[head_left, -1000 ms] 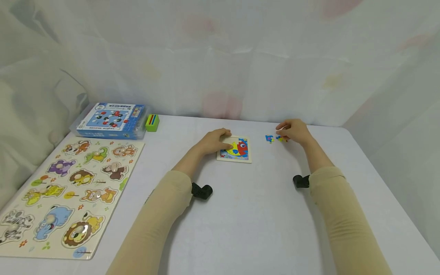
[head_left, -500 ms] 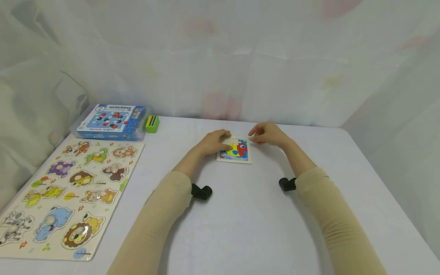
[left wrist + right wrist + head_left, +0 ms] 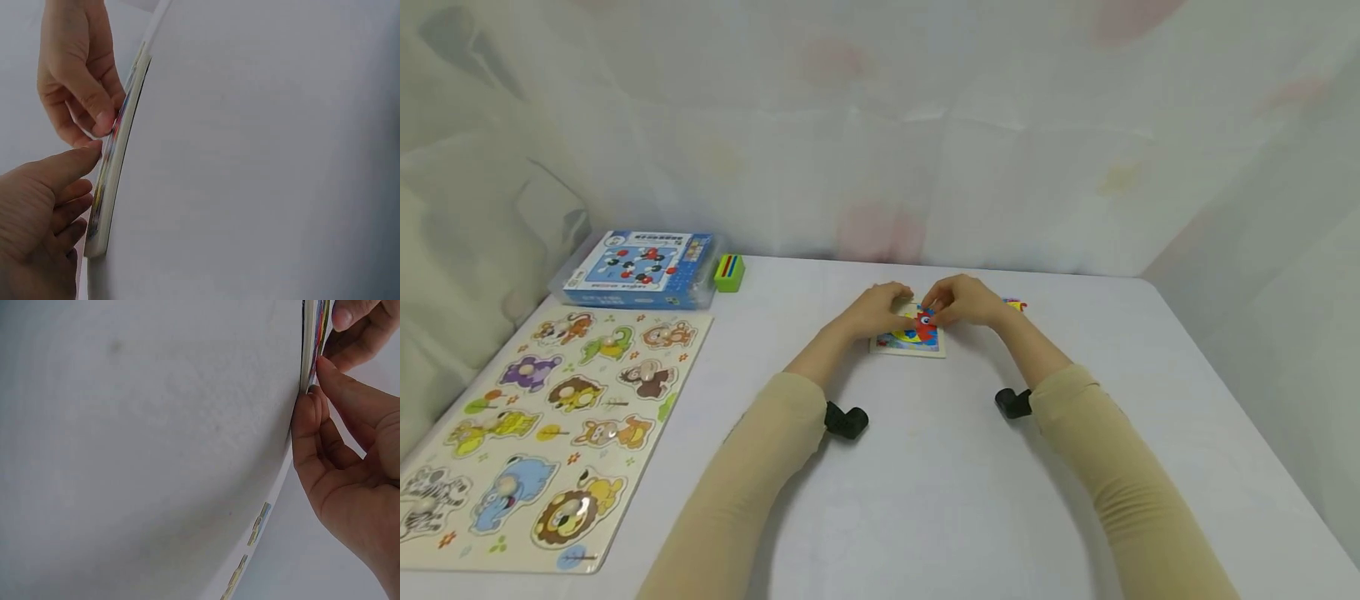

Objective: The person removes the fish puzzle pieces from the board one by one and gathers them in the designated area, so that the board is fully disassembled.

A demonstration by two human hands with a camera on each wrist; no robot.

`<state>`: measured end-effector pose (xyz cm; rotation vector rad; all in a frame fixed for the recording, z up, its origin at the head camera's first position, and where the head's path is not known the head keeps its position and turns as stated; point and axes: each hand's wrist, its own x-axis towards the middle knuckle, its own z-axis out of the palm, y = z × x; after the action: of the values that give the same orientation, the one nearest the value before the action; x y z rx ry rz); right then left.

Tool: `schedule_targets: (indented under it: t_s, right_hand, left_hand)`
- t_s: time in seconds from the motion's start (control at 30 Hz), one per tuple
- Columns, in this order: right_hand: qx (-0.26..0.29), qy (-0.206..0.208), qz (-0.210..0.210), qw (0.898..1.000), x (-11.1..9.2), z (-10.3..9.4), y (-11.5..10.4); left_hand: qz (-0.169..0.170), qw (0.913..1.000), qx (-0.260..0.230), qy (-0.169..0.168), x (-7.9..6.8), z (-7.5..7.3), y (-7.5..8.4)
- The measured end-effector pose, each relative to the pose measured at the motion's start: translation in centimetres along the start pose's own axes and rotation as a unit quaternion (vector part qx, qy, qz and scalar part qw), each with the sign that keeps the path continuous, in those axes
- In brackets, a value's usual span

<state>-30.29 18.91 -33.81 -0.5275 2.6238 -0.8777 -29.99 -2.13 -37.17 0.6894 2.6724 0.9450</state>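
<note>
My left hand (image 3: 874, 315) holds the left side of a small fish jigsaw puzzle (image 3: 917, 343) in a pale wooden frame. Its thumb lies on the picture, and the other fingers reach past the frame, as the left wrist view shows. At the puzzle's far right corner is my right hand (image 3: 964, 302); its thumb touches the picture and its curled fingers pinch at the frame's edge (image 3: 309, 356). Whether a loose piece sits between those fingertips is hidden. A colourful puzzle piece (image 3: 1015, 305) lies behind the right wrist; two pieces (image 3: 259, 523) show in the right wrist view.
At the left lies a large animal peg puzzle (image 3: 606, 337). Behind it stand a blue-and-white boxed set (image 3: 632, 271) in clear plastic and a green block (image 3: 729, 273) with coloured stripes. A pale curtain (image 3: 760, 150) hangs along the table's back edge.
My right hand has moved left from the loose pieces to the puzzle's far right corner, and its fingers now touch it. The left hand has stayed on the puzzle.
</note>
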Motion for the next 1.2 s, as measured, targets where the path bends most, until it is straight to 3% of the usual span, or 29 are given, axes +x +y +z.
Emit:
schedule_targets:
  t_s: [0.2,0.73,1.2]
  right_hand:
    - [0.0,0.003,-0.007,1.0,-0.04,0.17,0.07]
    - [-0.007,-0.007,-0.016,1.0,0.12,0.33,-0.02]
    - [-0.023,-0.004,-0.013,1.0,-0.08,0.28,-0.68]
  left_hand:
    - [0.01,0.9999,-0.007,0.002,0.52,0.71,0.69]
    - [-0.022,0.9989,-0.041,0.007,0.51,1.07,0.41]
    - [-0.025,0.9987,-0.043,0.01,0.39,1.09,0.41]
